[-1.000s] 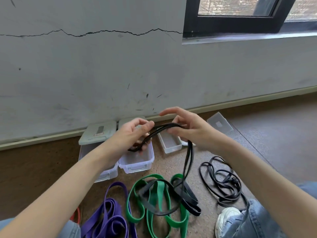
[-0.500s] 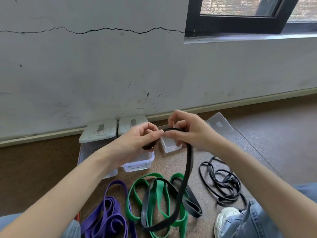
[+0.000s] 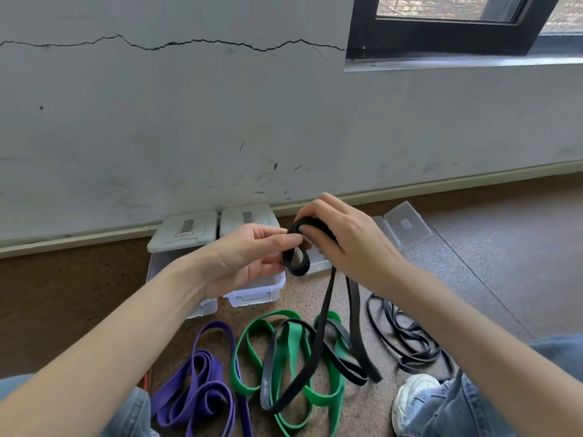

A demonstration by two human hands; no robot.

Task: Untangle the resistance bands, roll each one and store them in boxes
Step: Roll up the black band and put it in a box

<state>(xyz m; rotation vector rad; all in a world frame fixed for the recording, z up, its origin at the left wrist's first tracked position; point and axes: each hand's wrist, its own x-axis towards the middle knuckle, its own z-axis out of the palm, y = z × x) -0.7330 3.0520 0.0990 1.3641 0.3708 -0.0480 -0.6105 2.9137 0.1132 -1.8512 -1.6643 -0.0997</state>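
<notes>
While both hands' fingers (image 3: 293,239) pinch black band (image 3: 296,263) coil, tail overlies green band (image 3: 249,342).

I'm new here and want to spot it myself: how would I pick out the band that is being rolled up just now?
Look below the cracked wall, where both hands meet above the clear boxes. The black band forms a small coil between the left hand and right hand, its tail hanging to the floor. The green band and purple band lie flat, untouched.

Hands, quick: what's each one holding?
Left hand: fingers pinch the black resistance band coil.
Right hand: fingers curled round the same band.
</notes>
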